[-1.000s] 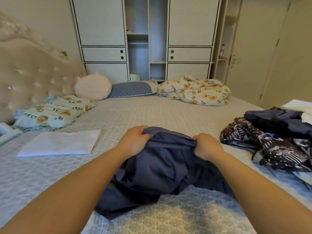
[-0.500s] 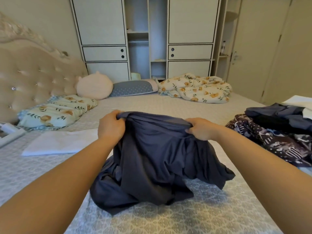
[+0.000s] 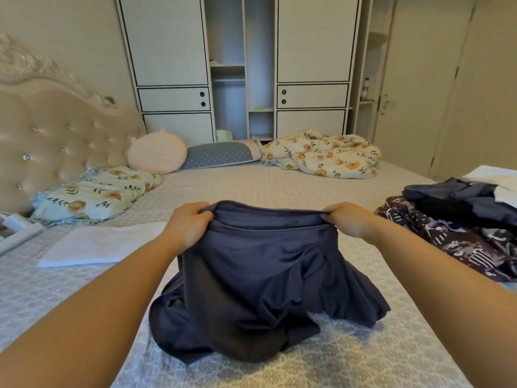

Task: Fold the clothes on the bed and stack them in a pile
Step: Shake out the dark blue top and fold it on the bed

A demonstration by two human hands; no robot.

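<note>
A dark blue garment (image 3: 260, 278) hangs in front of me, its lower part bunched on the bed (image 3: 279, 189). My left hand (image 3: 190, 225) grips the left end of its top hem and my right hand (image 3: 347, 219) grips the right end, stretching the hem level between them. A folded white garment (image 3: 98, 245) lies flat to the left. On the right, a heap of unfolded clothes (image 3: 461, 228) holds a dark patterned piece, dark blue pieces and a white one.
A tufted headboard (image 3: 56, 141) is at the left, with a floral pillow (image 3: 95, 191), a round pink cushion (image 3: 156, 151) and a dotted blue pillow (image 3: 221, 155). A floral quilt (image 3: 321, 155) is bunched at the far side. A wardrobe (image 3: 237, 65) stands behind.
Both hands have lifted the blue garment off the bed and moved apart along its top hem, pulling it wider and taut. The garment now hangs lower part down.
</note>
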